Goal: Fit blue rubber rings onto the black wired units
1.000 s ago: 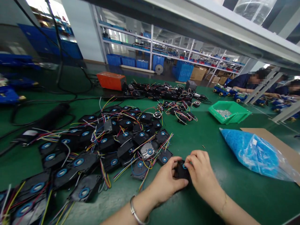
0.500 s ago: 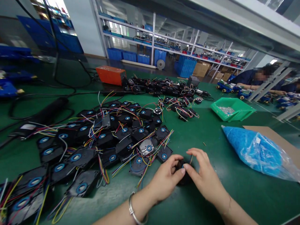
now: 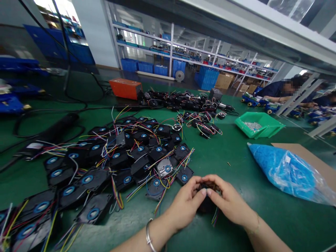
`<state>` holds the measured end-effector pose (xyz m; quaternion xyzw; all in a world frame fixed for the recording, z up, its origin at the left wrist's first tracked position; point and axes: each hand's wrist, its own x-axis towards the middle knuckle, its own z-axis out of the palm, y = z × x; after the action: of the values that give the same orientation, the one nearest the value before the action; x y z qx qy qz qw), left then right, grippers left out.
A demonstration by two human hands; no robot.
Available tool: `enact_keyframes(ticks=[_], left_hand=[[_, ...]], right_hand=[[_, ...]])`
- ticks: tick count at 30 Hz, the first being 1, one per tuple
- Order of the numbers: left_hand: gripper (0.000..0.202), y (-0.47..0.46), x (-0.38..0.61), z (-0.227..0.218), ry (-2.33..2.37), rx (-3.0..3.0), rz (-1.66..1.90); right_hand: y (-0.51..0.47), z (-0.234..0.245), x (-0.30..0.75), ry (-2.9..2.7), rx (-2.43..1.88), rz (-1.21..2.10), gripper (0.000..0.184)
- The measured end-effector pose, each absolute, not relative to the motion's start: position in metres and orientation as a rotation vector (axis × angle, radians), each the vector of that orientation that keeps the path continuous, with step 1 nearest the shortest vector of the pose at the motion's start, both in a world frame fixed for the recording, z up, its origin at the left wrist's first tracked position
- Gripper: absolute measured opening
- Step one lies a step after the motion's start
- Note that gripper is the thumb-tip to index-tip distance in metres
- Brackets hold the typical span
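Between my hands, low over the green table [image 3: 231, 182], is a black plastic housing [image 3: 206, 205], mostly covered by my fingers. Thin colored wires hang from its lower right side. My left hand [image 3: 189, 199] grips it from the left, thumb on top. From the right, my right hand [image 3: 226, 200] grips the same piece, and the two thumbs nearly meet over its middle. Just left of my left hand lies a similar black housing with a blue ring [image 3: 184, 176], part of a large pile of black housings [image 3: 139, 152] with colored wires.
At the right are a clear bag of blue parts [image 3: 286, 171] on cardboard and a green bin [image 3: 270, 127] holding small pale pieces. Smaller wired black parts [image 3: 183, 99] lie behind, beside an orange box [image 3: 125, 88]. A co-worker [image 3: 279, 87] sits at the far right.
My right fingers have come down from a raised position and closed around the housing. Its wires now hang at the lower right. The view has shifted slightly.
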<state>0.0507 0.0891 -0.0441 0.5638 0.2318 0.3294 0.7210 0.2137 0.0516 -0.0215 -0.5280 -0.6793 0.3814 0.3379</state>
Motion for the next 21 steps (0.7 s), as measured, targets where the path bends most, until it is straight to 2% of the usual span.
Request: enact_keyframes(ticks=[5,8,10,14,16,19,21], left_hand=[[0.018,0.089,0.049,-0.046,0.597,1.315,0.785],[0.017,0.089,0.049,-0.049,0.617,1.271,0.830],[0.025,0.088,0.048,-0.054,0.623,1.217,0.848],[0.053,0.085,0.048,-0.064,0.650,1.145,0.837],[0.057,0.084,0.047,-0.067,0.707,1.214,0.820],[0.044,0.084,0.046,-0.067,0.751,1.461,0.748],[0.033,0.085,0.046,-0.066,0.708,1.591,0.679]], right_hand=[[0.048,-0.019,0.210,-1.908,-1.376,0.854,0.026],[0.046,-0.021,0.207,-1.990,-1.348,0.870,0.042],[0.046,-0.027,0.208,-1.994,-1.393,0.828,0.047],[0.067,-0.039,0.215,-1.678,-1.483,0.828,0.032],[0.088,-0.038,0.214,-1.401,-1.449,0.847,0.036],[0.127,-0.022,0.198,-1.218,-1.332,0.842,0.043],[0.153,-0.009,0.182,-1.359,-1.288,0.830,0.045]])
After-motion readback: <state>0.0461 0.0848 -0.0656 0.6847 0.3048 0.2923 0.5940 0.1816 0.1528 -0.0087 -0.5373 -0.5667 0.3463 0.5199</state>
